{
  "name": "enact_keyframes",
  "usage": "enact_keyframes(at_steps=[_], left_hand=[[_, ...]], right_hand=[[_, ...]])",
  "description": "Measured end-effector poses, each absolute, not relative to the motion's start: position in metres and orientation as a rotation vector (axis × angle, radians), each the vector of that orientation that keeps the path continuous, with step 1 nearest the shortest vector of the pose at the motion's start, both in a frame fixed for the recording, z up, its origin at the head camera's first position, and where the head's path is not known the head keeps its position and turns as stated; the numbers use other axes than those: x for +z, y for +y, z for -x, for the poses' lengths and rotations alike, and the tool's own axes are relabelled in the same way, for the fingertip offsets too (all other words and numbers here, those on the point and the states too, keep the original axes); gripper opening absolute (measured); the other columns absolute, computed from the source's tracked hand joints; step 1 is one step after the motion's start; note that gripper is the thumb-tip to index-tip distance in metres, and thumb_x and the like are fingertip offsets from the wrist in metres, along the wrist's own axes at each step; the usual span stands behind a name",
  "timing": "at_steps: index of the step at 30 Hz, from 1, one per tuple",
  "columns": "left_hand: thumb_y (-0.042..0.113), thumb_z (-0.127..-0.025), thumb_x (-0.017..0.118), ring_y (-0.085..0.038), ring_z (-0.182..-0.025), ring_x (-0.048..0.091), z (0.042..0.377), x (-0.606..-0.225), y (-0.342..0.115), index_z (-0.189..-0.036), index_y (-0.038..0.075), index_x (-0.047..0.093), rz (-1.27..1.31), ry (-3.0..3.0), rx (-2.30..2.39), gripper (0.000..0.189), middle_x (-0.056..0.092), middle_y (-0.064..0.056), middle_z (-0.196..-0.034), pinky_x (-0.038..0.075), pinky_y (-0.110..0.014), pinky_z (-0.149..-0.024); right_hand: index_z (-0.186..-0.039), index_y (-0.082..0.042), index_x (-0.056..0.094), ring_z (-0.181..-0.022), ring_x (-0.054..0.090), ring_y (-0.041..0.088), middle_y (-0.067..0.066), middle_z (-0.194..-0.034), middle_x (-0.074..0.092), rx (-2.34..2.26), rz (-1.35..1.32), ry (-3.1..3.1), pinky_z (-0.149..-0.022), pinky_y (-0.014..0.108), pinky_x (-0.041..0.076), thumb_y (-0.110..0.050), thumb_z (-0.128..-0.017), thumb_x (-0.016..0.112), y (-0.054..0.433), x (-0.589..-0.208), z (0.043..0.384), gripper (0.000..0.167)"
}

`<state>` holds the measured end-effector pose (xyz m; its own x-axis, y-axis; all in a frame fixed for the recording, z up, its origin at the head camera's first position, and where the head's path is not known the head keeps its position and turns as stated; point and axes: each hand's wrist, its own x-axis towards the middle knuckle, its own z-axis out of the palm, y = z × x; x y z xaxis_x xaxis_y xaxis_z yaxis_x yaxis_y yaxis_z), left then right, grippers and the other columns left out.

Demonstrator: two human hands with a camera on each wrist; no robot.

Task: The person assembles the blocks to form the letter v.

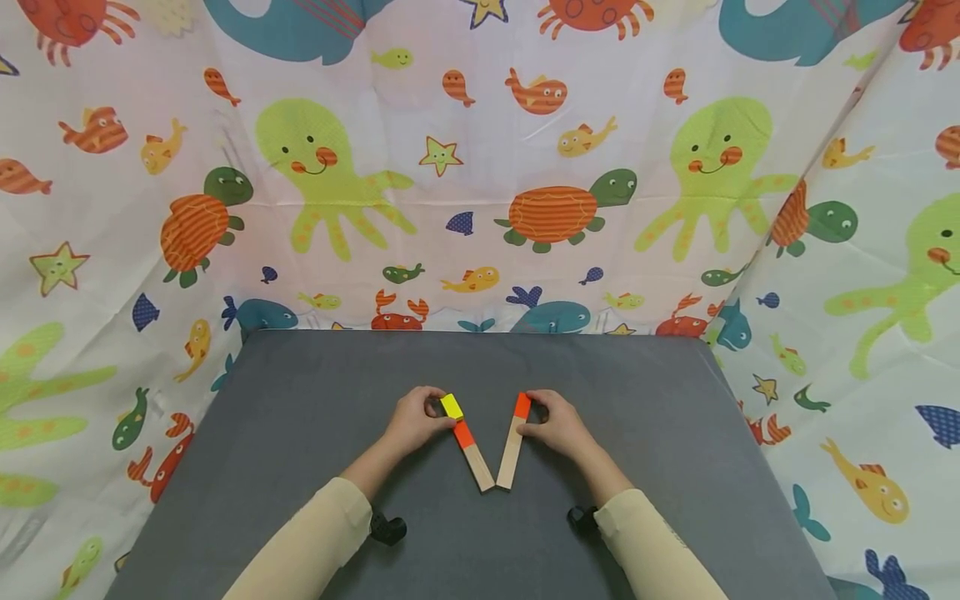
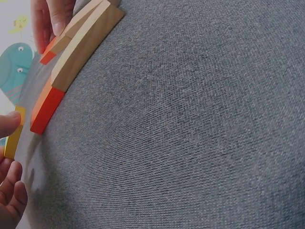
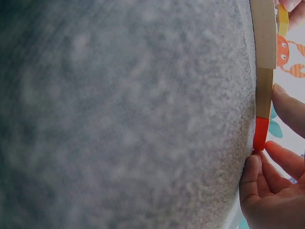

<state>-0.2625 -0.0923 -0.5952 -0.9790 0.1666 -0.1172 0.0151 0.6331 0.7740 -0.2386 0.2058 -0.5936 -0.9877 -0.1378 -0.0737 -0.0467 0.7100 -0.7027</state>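
Note:
My left hand [image 1: 420, 417] pinches a small yellow block [image 2: 14, 136] between thumb and fingers. It is at the outer end of a left row made of an orange block [image 1: 463, 434] and a bare wooden plank [image 1: 480, 469]. The left wrist view shows a gap between the yellow and orange blocks. My right hand [image 1: 557, 423] curls at the outer end of the right row, fingertips at another orange block [image 3: 260, 133], thumb on the second wooden plank [image 3: 264, 93]. The planks' near ends meet, so the rows form a V.
All the blocks are on a grey cloth-covered table [image 1: 322, 375]. Behind and beside it hangs a white curtain [image 1: 465, 108] printed with sea animals. Dark wrist devices [image 1: 387, 529] stick out at both sleeve cuffs, low over the table.

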Motion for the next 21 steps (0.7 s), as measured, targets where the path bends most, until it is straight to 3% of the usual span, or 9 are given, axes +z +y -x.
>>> enact_keyframes(at_steps=[21], left_hand=[[0.027,-0.077,0.089,-0.017,-0.076,0.051,0.2647,-0.6015,-0.0926,-0.123,0.011,0.066,-0.144,2.704,1.245,0.053,0.056,-0.004,-0.093,0.042,-0.03,-0.067]], right_hand=[[-0.141,-0.008,0.058,-0.132,0.052,0.034,0.014,-0.144,0.055,-1.123,0.152,2.804,-0.104,0.051,0.046,-0.027,-0.081,0.086,0.2055,-0.5954,0.239,0.069]])
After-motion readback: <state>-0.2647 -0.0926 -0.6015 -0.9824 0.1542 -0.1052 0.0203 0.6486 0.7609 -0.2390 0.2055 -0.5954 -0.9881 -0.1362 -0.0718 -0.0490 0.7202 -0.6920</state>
